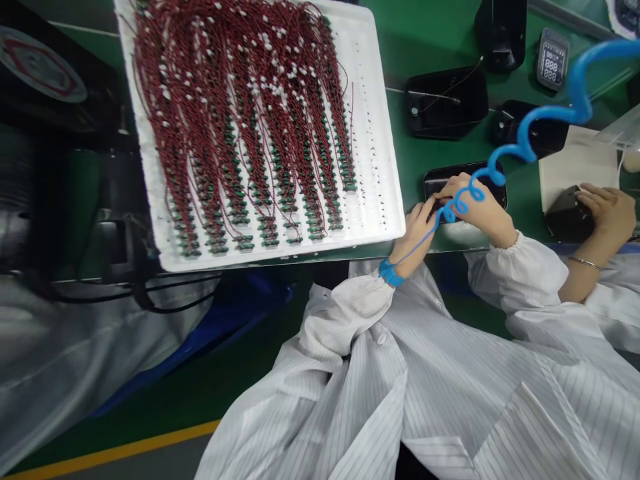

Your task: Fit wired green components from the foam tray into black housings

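Observation:
A shiny black casing [453,175] lies on the green table near its front edge. My left hand [416,230], with a blue strap on the wrist, reaches to the casing's left side, its fingertips touching my other hand. Over the casing's middle rests my right hand [475,203], fingers bent down onto it. A coiled blue cord [525,137] crosses in front of both hands and hides part of the fingers. Whether a small part is between the fingers cannot be made out.
A white foam tray [387,200] of green boards with dark red wires fills the left. Behind are black housings [447,103] and a small display unit [552,59]. At the right, another person's hand [613,213] holds a black housing [570,215].

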The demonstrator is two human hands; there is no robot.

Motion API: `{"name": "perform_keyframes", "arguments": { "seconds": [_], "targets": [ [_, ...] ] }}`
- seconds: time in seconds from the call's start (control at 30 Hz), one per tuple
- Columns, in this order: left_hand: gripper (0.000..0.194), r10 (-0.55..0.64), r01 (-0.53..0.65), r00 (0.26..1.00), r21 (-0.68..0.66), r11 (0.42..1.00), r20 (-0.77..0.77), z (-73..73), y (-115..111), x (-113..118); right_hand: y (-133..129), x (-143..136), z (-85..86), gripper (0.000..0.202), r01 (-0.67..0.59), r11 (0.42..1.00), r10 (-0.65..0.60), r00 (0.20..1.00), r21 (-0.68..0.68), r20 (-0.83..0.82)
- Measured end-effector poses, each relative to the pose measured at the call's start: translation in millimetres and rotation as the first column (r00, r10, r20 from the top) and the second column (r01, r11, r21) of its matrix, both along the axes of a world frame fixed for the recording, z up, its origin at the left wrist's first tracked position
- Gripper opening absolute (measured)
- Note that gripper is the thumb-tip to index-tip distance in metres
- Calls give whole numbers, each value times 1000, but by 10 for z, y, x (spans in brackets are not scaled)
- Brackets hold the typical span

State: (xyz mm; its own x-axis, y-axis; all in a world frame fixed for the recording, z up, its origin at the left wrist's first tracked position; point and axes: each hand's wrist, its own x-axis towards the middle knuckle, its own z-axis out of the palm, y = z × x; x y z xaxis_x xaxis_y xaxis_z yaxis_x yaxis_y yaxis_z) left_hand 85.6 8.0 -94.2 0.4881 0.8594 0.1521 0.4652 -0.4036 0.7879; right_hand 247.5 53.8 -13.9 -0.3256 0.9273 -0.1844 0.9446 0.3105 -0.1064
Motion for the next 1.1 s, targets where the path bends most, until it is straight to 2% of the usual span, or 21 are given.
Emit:
{"name": "perform_keyframes", "arguments": {
  "seconds": [0.13, 0.27, 0.3, 0.37, 0.43, 0.5, 0.57, 0.63, 0.73, 0.8, 0.97, 1.1],
  "targets": [
    [41, 9, 15, 978, 115, 993, -207, 75, -8, 31, -61, 78, 2, 35, 11, 1000, -11, 1000, 3, 24],
    [42, -20, 87, 922, 156, 984, -387, 229, 5, 28, -75, 188, -22, 39, -35, 999, 36, 997, 15, -66],
    [42, -28, 101, 908, 155, 983, -417, 268, 15, 24, -93, 226, -10, 39, -13, 999, 17, 995, 45, -95],
    [40, -35, 114, 890, 146, 983, -455, 328, 42, 16, -168, 309, 33, 40, 116, 983, -94, 984, 145, -151],
    [40, -28, 101, 891, 137, 985, -452, 344, 75, 11, -294, 391, 75, 39, 289, 922, -237, 947, 258, -215],
    [44, -22, 82, 915, 132, 988, -404, 303, 109, 2, -440, 453, 79, 35, 430, 832, -341, 895, 350, -288],
    [49, -15, 61, 943, 128, 990, -331, 214, 139, -17, -566, 485, 23, 33, 516, 757, -394, 850, 402, -349],
    [54, -19, 53, 965, 122, 991, -263, 106, 160, -44, -645, 488, -83, 33, 555, 724, -414, 825, 410, -385],
    [57, -14, 37, 979, 111, 993, -204, -13, 176, -85, -679, 463, -264, 35, 588, 724, -430, 793, 360, -431],
    [57, 7, 13, 979, 99, 995, -202, -33, 185, -101, -671, 448, -352, 36, 611, 728, -431, 760, 310, -486],
    [69, 17, 6, 976, 107, 994, -216, 47, 245, -93, -631, 450, -431, 34, 599, 764, -366, 709, 241, -603],
    [70, 48, -20, 978, 138, 990, -202, 71, 296, -66, -610, 434, -443, 34, 608, 759, -344, 680, 235, -648]
  ]
}}
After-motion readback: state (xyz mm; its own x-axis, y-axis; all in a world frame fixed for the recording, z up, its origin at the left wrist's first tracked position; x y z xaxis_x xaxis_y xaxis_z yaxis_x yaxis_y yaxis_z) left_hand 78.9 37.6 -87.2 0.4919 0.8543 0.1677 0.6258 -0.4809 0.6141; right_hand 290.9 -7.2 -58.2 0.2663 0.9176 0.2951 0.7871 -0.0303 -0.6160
